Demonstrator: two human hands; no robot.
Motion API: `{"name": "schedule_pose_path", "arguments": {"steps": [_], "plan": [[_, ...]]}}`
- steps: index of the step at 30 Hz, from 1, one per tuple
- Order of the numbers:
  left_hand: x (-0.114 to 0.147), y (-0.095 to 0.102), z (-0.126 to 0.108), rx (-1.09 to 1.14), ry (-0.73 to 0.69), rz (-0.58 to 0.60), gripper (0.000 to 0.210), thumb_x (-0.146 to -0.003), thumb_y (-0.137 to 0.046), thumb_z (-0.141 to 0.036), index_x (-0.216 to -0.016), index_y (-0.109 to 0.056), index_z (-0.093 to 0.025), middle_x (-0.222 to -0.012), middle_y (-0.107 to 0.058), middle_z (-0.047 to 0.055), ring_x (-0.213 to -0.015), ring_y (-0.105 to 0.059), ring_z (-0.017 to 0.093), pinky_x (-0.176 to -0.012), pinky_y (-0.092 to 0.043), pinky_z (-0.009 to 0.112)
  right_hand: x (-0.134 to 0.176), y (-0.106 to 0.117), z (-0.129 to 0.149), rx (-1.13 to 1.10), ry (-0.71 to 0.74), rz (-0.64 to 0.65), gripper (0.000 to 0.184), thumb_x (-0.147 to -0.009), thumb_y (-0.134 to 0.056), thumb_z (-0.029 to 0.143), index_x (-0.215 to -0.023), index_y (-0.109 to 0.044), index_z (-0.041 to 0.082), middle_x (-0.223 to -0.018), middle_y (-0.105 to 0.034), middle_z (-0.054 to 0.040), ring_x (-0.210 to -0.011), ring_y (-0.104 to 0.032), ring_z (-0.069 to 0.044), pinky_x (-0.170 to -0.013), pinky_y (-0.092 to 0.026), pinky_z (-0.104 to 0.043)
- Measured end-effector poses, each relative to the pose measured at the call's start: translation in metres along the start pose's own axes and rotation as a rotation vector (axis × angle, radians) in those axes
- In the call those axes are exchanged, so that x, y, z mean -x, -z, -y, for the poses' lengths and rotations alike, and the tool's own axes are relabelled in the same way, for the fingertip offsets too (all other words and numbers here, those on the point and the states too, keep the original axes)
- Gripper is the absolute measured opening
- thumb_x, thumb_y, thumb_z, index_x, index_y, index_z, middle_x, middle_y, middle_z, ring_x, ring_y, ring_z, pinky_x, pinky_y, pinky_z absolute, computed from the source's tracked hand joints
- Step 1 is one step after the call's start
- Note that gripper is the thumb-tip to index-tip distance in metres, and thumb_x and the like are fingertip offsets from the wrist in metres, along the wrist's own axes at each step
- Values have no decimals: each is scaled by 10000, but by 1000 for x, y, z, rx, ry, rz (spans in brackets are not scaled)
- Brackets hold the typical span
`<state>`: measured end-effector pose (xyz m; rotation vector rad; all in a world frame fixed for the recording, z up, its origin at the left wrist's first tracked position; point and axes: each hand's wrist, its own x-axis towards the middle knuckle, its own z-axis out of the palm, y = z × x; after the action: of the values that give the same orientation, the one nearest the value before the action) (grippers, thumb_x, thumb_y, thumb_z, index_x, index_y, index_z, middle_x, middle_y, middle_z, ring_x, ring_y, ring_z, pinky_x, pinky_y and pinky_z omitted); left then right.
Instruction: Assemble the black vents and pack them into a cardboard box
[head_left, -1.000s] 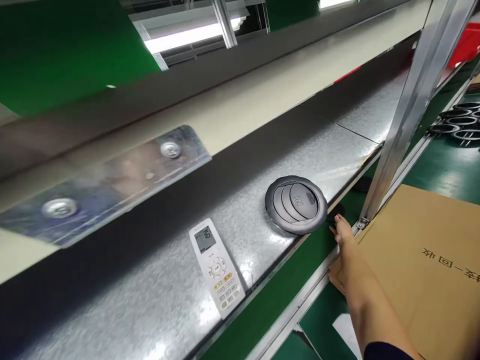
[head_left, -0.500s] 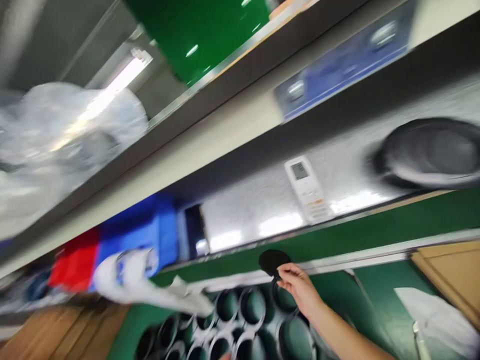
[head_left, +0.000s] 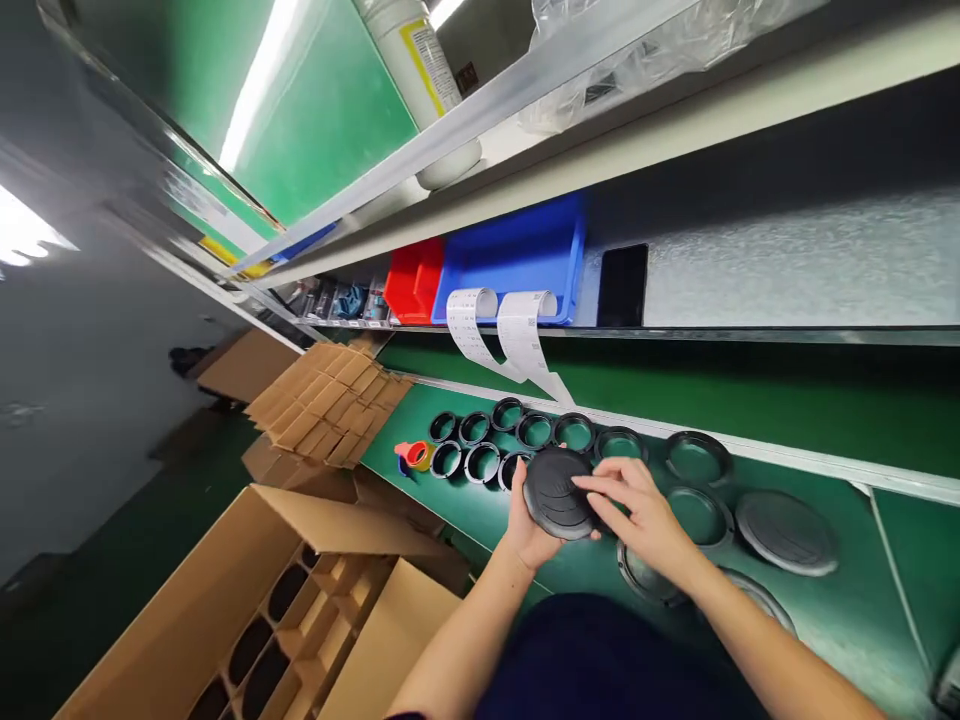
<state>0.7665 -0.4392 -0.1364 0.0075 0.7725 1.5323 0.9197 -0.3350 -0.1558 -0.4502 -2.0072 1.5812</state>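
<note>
Currently I have left hand (head_left: 529,530) grasping round black louvred plastic disc (head_left: 556,492), held above green tabletop (head_left: 847,620). Right hand (head_left: 641,508) touches disc's face, some fingers extended; whether it also grips, I cannot tell. Around and behind hands, black plastic rings (head_left: 725,460) spread across tabletop; second round dark disc (head_left: 787,532) lies to right. Left of tabletop, open brown cardboard carton (head_left: 187,590). Farther back, on grey shelf (head_left: 787,280): blue plastic tray (head_left: 517,255), black rectangular slab (head_left: 622,285) beside it.
</note>
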Motion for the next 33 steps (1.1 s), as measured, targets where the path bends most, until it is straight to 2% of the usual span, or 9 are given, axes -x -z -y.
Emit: {"name": "schedule_pose_path", "arguments": {"steps": [2,5,9,16,22,25,27,30,33], "plan": [[7,4,-2,5,129,82,723,-844,-403,-765,-1410,-471,-320,-1329,-605,126,-1117,-606,374,-882,-496,627,-2,2,1,344,119,-94,318,-964,-497,453,-1174,-713,352,-1248,-544,-104,-1200,-470,-293,-1027,-436,-531],[13,13,-4,-6,215,114,723,-855,-415,-743,-1391,-501,-264,-1292,-613,175,-1106,-606,394,-866,-496,644,0,-4,7,529,98,-46,336,-987,-438,429,-1172,-709,359,-1315,-518,-92,-1253,-410,-305,-1041,-427,-549],[14,21,-10,-23,324,213,740,-856,-400,-747,-1348,-532,-211,-1287,-596,222,-1079,-616,427,-796,-516,651,2,-14,18,421,15,-15,438,-1008,-345,464,-1053,-750,305,-1298,-533,-90,-1259,-402,-296,-1060,-412,-549],[13,29,-20,59,464,367,778,-813,-392,-804,-1391,-473,-289,-1318,-570,214,-1067,-630,454,-654,-567,561,7,-17,26,177,-135,-139,533,-1005,-286,538,-1062,-737,259,-1254,-558,-97,-1251,-455,-280,-1131,-315,-550],[19,43,-22,40,443,233,794,-808,-439,-790,-1328,-529,-198,-1181,-653,215,-1027,-651,431,-728,-549,582,23,-39,20,311,-118,-122,526,-1017,-251,508,-1272,-651,282,-1407,-494,-94,-1317,-417,-282,-1140,-330,-563],[22,54,-16,20,441,42,720,-826,-486,-738,-1239,-590,-158,-1107,-702,153,-1042,-656,356,-894,-510,560,38,-62,10,511,56,34,522,-932,-515,542,-1360,-578,250,-1480,-456,-117,-1374,-364,-328,-1165,-262,-611],[22,63,-5,-16,489,-50,672,-833,-502,-711,-1200,-612,-158,-1091,-717,128,-1076,-645,333,-959,-485,529,48,-78,0,575,85,143,736,-810,-686,575,-1411,-513,187,-1537,-374,-165,-1427,-280,-366,-1183,-194,-626],[22,75,16,-90,563,-84,681,-840,-510,-688,-1218,-605,-129,-1113,-707,157,-1133,-617,348,-992,-466,501,60,-95,-20,536,-100,203,1122,-650,-797,617,-1541,-275,176,-1605,-163,-216,-1471,-144,-399,-1173,-196,-617],[22,83,29,-181,601,-93,754,-827,-485,-733,-1299,-552,-148,-1185,-664,182,-1163,-594,370,-1010,-437,542,72,-103,-49,466,-280,150,1240,-616,-814,548,-1578,-84,266,-1565,-212,-184,-1444,-228,-365,-1140,-297,-543]]}}
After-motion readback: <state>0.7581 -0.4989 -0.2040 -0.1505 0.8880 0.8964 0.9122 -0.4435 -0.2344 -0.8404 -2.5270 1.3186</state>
